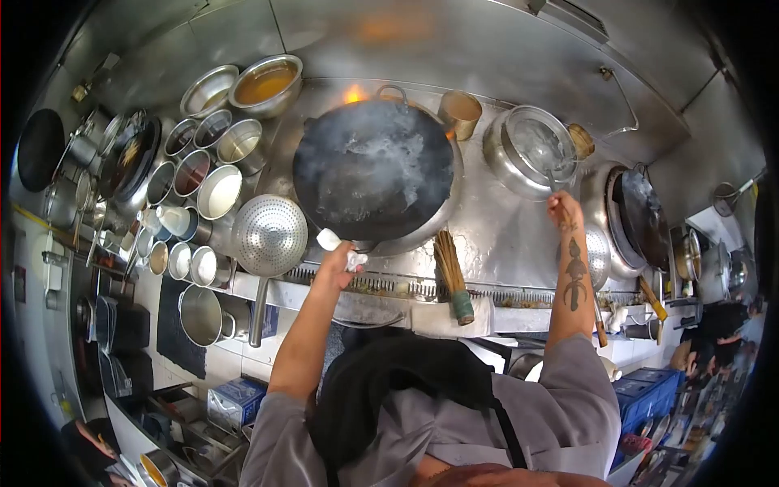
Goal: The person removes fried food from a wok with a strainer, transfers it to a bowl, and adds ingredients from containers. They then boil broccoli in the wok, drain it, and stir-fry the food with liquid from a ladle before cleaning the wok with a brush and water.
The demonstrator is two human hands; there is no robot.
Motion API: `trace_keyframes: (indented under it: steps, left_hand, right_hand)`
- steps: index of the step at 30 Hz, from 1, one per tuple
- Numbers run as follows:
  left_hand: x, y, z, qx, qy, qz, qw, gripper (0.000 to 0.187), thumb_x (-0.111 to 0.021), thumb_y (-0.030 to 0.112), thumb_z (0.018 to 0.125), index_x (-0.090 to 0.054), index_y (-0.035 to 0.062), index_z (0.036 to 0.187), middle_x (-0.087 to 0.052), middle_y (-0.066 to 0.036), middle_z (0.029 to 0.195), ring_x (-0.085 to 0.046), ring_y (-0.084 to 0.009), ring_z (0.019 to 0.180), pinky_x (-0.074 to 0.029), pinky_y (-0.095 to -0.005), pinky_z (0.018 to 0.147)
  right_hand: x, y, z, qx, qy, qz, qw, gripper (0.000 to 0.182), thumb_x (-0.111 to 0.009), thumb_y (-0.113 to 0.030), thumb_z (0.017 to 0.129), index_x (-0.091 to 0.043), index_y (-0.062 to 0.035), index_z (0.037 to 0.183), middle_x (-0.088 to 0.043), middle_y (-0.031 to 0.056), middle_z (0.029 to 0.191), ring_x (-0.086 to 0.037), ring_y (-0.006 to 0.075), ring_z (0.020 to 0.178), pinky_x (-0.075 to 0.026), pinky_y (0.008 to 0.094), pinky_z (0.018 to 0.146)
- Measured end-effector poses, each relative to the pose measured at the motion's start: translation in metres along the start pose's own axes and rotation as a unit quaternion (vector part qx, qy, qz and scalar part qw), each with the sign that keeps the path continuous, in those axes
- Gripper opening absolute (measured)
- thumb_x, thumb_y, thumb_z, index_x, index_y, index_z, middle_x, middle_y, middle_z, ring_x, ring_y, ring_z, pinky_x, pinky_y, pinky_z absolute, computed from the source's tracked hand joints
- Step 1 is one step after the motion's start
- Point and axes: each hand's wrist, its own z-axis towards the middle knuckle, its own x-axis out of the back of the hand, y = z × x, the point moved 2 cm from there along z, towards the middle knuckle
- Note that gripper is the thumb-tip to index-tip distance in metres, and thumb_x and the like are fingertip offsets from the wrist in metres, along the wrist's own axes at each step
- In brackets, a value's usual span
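A large dark wok [357,178] sits on the burner in front of me, with smoke or steam rising from it. My left hand [342,264] is closed round a folded white cloth [329,239] at the wok's near rim, where the handle is hidden. Over to the right, my right hand [561,211] grips the handle of a ladle [551,175]. The ladle's head reaches into a round metal pot [505,158] of clear-looking liquid and is hard to make out.
Flames [355,95] show behind the wok. A perforated strainer [270,235] and several seasoning containers [220,192] stand at left, with metal bowls [265,84] behind. A bamboo brush [451,280] lies at the front edge. Another wok [643,215] is at right. People [714,333] are visible far right.
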Motion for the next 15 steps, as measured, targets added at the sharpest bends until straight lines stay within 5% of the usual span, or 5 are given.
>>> trace_keyframes:
  steps: [4,9,15]
  left_hand:
    - [-0.007,-0.01,-0.002,-0.012,0.002,-0.026,1.0,0.02,-0.061,0.011,0.076,-0.049,0.0118,0.093,-0.051,-0.005,0.077,-0.057,-0.0212,0.063,-0.042,-0.0314,0.043]
    - [-0.005,-0.011,0.004,0.019,-0.012,-0.008,1.0,0.023,-0.061,0.017,0.081,-0.046,0.0124,0.098,-0.052,-0.006,0.078,-0.058,-0.0222,0.063,-0.043,-0.0321,0.043]
    - [0.042,0.007,-0.04,0.065,-0.057,0.004,0.996,0.032,-0.061,0.03,0.085,-0.048,0.0093,0.106,-0.058,-0.007,0.083,-0.061,-0.0219,0.066,-0.047,-0.0369,0.044]
  right_hand:
    - [-0.005,-0.023,-0.003,-0.084,-0.139,0.155,0.975,0.01,-0.048,-0.011,0.084,-0.045,-0.0077,0.076,-0.047,-0.0026,0.059,-0.047,0.0085,0.047,-0.036,0.0256,0.043]
    - [-0.022,-0.026,-0.054,-0.056,-0.204,0.175,0.962,0.007,-0.047,-0.011,0.085,-0.046,-0.0066,0.08,-0.05,-0.0027,0.066,-0.047,0.0069,0.049,-0.035,0.0244,0.044]
    - [-0.085,-0.009,-0.17,-0.078,-0.282,0.204,0.934,0.027,-0.046,-0.011,0.086,-0.048,0.0024,0.109,-0.05,0.0003,0.077,-0.047,0.005,0.053,-0.037,0.0251,0.046]
